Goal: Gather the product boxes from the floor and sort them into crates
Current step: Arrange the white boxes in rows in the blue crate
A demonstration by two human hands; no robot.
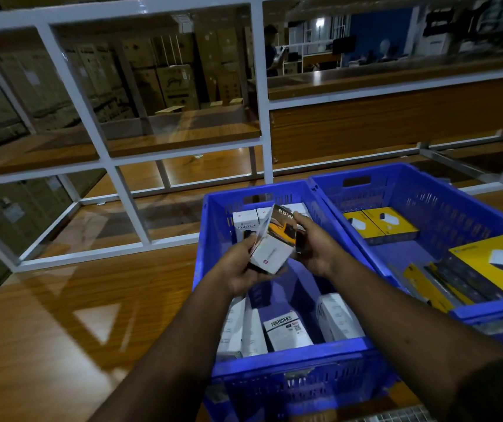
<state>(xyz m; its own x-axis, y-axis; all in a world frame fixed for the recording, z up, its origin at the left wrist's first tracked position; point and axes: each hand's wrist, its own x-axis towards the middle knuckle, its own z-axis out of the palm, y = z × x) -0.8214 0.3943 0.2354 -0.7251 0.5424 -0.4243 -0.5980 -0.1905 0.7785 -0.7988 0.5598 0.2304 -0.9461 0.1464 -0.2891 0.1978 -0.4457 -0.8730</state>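
Observation:
Both hands hold a stack of white product boxes [274, 242] over the left blue crate [289, 357]. The top box shows "65W" and an orange picture. My left hand [241, 266] grips the stack from the left and below. My right hand [314, 245] holds its right side, fingers on the top edge. Inside this crate, white boxes stand along the far wall [245, 225] and several white boxes [286, 328] lie at the near end. The right blue crate [427, 190] holds yellow boxes at the far end [381, 225] and near end [494, 263].
The crates sit on a glossy wooden floor [61, 330]. A white metal rack frame [122, 184] with wooden shelves stands behind and to the left. Stacked cardboard cartons [171, 83] fill the background. A person [271, 50] stands far off by a counter.

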